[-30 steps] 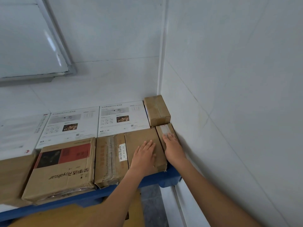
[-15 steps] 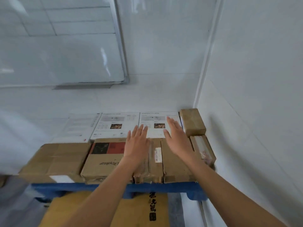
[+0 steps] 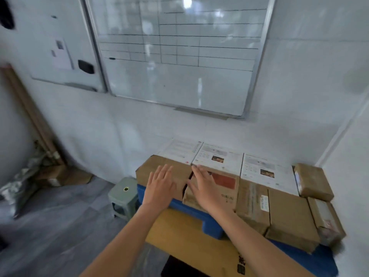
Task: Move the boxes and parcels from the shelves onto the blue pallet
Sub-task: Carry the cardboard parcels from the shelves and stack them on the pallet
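both forearms enter from the bottom edge, elbows cut off. large yellow-brown carton (image 3: 191, 236) nearest, partly hidden under the arms, its print unreadable. left hand (image 3: 159, 188) flat, fingers spread, holding nothing; right hand (image 3: 205, 186) likewise flat and loosely spread; contact with the cardboard below cannot be told. blue pallet (image 3: 209, 222) mostly buried under brown boxes: plain box (image 3: 159, 166) at left, red-labelled box (image 3: 219, 188) beside it, more rightward. white boxes (image 3: 219, 158) behind, text blurred. green stool (image 3: 122, 194) left of pallet. whiteboard (image 3: 179, 56) on far wall.
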